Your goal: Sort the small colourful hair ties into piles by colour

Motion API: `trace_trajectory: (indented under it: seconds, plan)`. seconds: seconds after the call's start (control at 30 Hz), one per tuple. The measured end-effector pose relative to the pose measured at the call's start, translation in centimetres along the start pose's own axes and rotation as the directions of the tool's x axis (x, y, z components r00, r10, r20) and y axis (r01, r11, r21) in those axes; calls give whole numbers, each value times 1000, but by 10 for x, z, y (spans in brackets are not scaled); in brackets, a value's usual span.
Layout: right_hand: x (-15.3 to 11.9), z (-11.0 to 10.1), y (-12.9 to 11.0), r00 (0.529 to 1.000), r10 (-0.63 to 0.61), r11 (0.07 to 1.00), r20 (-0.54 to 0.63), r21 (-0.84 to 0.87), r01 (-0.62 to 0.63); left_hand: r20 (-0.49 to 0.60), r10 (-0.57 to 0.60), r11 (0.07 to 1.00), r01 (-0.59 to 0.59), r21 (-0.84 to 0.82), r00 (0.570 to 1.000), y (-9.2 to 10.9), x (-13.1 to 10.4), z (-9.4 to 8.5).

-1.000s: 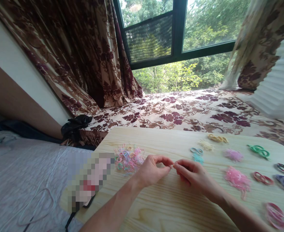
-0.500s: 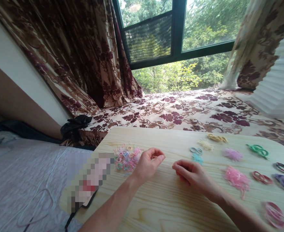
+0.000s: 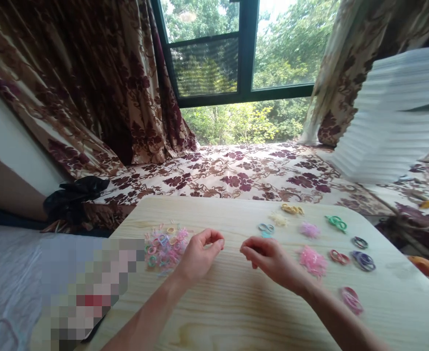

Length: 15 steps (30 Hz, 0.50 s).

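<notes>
My left hand (image 3: 203, 253) hovers over the wooden table (image 3: 214, 312), just right of a mixed pile of small coloured bands (image 3: 165, 246). Its thumb and fingertips are pressed together; whatever is between them is too small to make out. My right hand (image 3: 267, 256) faces it, fingers curled and pinched, contents hidden. It partly covers a small turquoise pile (image 3: 267, 234), below blue-grey rings (image 3: 265, 227). To its right lies a pink pile (image 3: 313, 261), with a lilac pile (image 3: 310, 229) above that.
Separate groups of yellow (image 3: 292, 209), green (image 3: 336, 223), red (image 3: 339, 257), purple (image 3: 363, 261) and pink rings (image 3: 351, 299) lie on the right. Dark rings (image 3: 360, 242) and a pale yellow pile (image 3: 279, 219) are there too. A blurred-out object (image 3: 93, 297) sits at the left edge.
The view has turned to the right, so the table and hands appear further left. My right hand now covers part of the turquoise pile. Both hands keep much the same pinched shape.
</notes>
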State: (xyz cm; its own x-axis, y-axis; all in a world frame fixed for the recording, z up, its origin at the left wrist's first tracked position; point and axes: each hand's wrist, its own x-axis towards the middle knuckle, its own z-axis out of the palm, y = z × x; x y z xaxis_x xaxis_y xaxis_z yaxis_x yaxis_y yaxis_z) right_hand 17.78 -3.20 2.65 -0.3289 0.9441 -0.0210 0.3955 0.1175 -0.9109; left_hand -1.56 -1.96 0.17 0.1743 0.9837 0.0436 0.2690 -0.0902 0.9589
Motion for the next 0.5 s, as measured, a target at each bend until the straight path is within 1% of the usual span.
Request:
trace_trajectory:
  seconds: [0.07,0.1,0.17,0.23,0.3,0.4,0.5]
  plan:
    - [-2,-25,-4,999,-29,994,-28,-107,26,7,-6,1000,6,19,1000,-1,0,0]
    - [-3,-39,-4,997,-46,988,-60,-151,36,10,-8,1000,8,26,1000,-2,1,0]
    - [-5,-70,1,984,-61,981,-166,-192,28,13,-12,999,11,36,1000,-2,1,0]
    - [-8,-98,13,958,-20,971,-286,-233,-49,10,-11,999,11,40,1000,-2,1,0]
    - [-11,-120,27,932,29,945,-361,-294,-144,1,-11,999,11,37,1000,-3,1,0]
    - [-15,-139,49,916,133,868,-379,-402,-292,-10,-13,999,13,33,1000,-4,2,1]
    - [-16,-146,62,906,203,808,-371,-460,-369,-12,-23,999,24,48,1000,-5,2,1]
